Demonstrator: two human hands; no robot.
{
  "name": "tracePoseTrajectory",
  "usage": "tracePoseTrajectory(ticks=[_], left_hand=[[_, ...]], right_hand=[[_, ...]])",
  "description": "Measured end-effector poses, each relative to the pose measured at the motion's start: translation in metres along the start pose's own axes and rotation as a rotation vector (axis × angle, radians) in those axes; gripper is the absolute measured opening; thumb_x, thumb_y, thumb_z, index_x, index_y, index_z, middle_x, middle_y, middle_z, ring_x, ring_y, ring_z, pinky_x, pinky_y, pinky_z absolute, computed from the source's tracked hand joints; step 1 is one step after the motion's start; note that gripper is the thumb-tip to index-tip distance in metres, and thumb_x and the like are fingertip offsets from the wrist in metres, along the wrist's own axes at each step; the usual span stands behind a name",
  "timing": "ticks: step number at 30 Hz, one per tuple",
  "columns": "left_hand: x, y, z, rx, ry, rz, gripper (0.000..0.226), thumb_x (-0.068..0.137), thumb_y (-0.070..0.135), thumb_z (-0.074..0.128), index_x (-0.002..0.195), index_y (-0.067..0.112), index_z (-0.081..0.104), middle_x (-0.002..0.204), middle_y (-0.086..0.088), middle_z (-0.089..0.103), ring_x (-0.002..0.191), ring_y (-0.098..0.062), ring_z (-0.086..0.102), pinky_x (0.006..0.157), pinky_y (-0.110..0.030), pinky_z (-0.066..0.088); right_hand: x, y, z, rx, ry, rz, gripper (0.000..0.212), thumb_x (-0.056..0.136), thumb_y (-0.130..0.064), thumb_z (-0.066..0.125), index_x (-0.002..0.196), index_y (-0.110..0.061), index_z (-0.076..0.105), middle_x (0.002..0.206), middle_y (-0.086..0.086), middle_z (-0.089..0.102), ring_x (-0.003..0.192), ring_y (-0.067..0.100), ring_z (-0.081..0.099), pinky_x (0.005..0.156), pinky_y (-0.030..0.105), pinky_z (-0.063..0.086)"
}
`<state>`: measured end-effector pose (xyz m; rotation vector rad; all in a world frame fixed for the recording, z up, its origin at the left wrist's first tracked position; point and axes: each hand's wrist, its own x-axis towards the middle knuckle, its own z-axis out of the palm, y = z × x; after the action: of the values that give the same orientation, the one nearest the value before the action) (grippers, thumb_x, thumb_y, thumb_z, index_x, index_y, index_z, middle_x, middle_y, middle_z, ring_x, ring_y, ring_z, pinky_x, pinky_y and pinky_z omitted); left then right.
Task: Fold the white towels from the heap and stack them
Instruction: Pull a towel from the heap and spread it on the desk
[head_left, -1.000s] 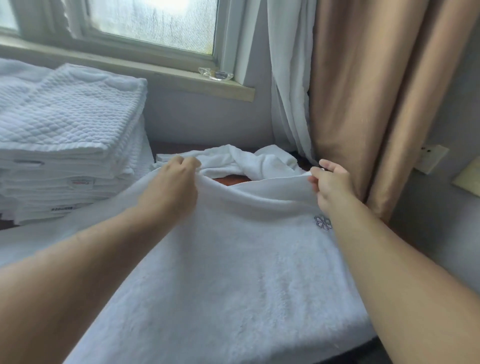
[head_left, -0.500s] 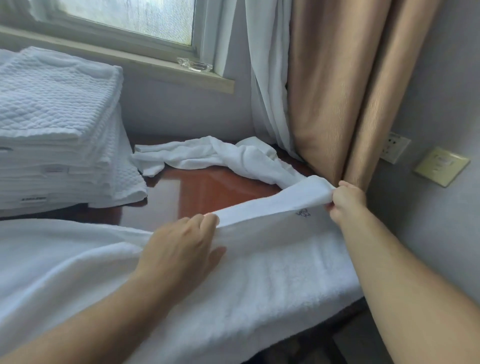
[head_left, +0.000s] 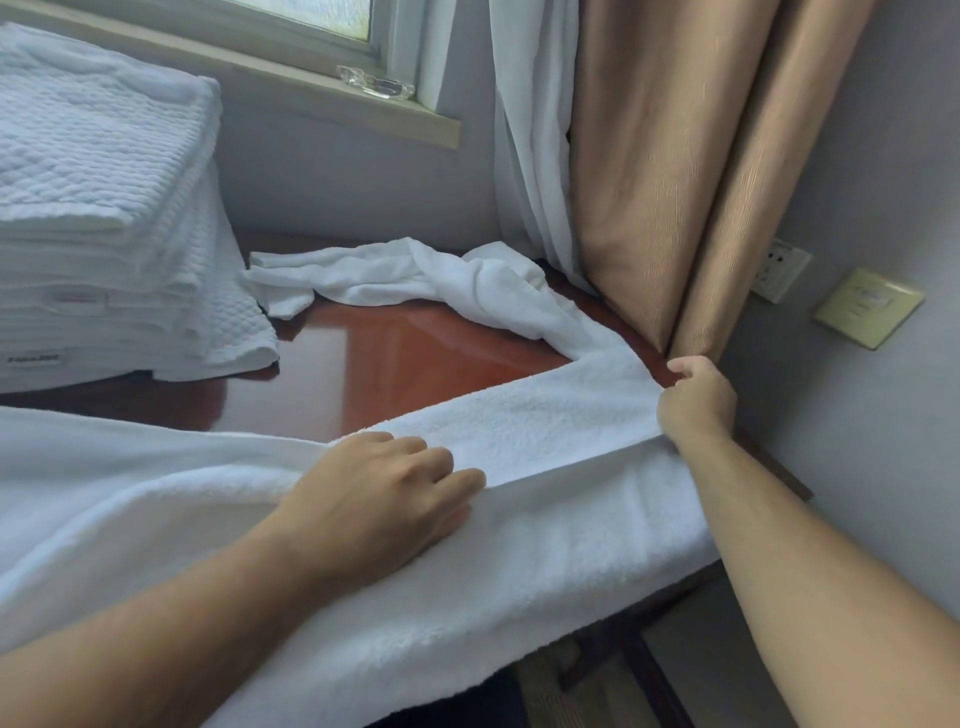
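Where the fingers of the right hand (head_left: 696, 400) curl tight, they pinch a corner of the thick white terry towel (head_left: 524, 566) at the right edge of the glossy red-brown wooden table (head_left: 395, 364), just beside the tan pleated curtain (head_left: 670, 171). The left hand (head_left: 384, 499) lies on the same towel near the front edge. Its fingers are close together and lightly bent over the rim of a folded-over flap, but the thumb is hidden, so I cannot tell whether it nips the cloth. The towel is spread along the table's front and hangs over that edge. A crumpled white towel (head_left: 415, 275) sprawls along the back edge toward the right corner, touching the flap. At the back left stands a tall stack of folded white quilted towels (head_left: 98, 208). A clear glass dish (head_left: 375, 83) sits on the window sill (head_left: 291, 78) above.
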<state>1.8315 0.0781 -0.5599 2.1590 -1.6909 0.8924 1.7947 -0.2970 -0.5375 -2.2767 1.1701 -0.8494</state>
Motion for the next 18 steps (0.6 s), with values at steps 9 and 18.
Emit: tracePoseTrajectory(ticks=[9, 18], left_hand=[[0.002, 0.001, -0.005, -0.056, -0.017, 0.086, 0.021, 0.098, 0.028, 0.053, 0.096, 0.022, 0.074, 0.063, 0.004, 0.055, 0.051, -0.021, 0.051, 0.042, -0.034, 0.044], [0.003, 0.001, -0.004, -0.079, -0.028, 0.096, 0.025, 0.098, 0.029, 0.051, 0.1, 0.023, 0.075, 0.064, 0.004, 0.057, 0.051, -0.022, 0.054, 0.043, -0.034, 0.045]], right_hand=[[-0.016, -0.009, 0.004, -0.368, 0.077, -0.15, 0.035, 0.09, 0.005, 0.05, 0.116, -0.011, 0.065, 0.123, 0.018, 0.05, 0.098, 0.036, 0.053, 0.085, 0.044, 0.049], [-0.061, -0.046, 0.037, -0.527, -0.532, -0.197, 0.083, 0.094, -0.072, 0.014, 0.16, -0.023, 0.023, 0.169, 0.01, 0.012, 0.154, 0.035, 0.01, 0.123, 0.051, 0.011]])
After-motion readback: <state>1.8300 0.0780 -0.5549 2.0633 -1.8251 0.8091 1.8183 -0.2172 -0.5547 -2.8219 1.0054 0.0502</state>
